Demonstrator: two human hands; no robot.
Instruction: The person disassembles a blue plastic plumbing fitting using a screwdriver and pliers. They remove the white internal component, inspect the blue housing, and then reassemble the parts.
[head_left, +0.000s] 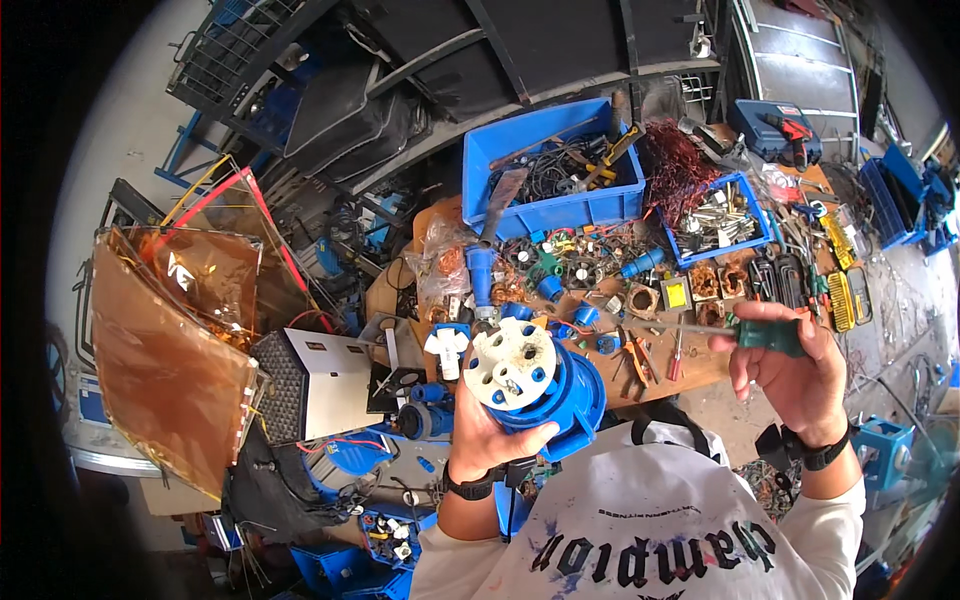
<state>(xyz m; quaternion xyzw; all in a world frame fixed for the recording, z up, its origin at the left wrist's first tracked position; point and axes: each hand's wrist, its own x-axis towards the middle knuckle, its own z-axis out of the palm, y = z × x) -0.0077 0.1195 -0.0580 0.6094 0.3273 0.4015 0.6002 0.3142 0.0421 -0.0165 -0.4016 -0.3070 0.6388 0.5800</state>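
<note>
My left hand [485,440] is wrapped round a blue industrial socket [578,392], held up in front of my chest. Its round off-white insert [500,362] faces up and has several holes, with a dark smudge near the far side. In my right hand [805,372] is a screwdriver [768,336] with a green handle. The thin shaft points left toward the socket, and its tip seems apart from the insert. Just beyond the socket, a small white plastic part [446,350] lies on the bench.
A deep blue crate [560,213] of cables and tools stands at the back, beside a tangle of dark red wire [672,165]. A smaller blue tray [715,215] holds metal parts. Pliers [635,362] and a red-handled screwdriver [676,358] lie near the bench edge. Copper-coloured sheets [170,350] stand left.
</note>
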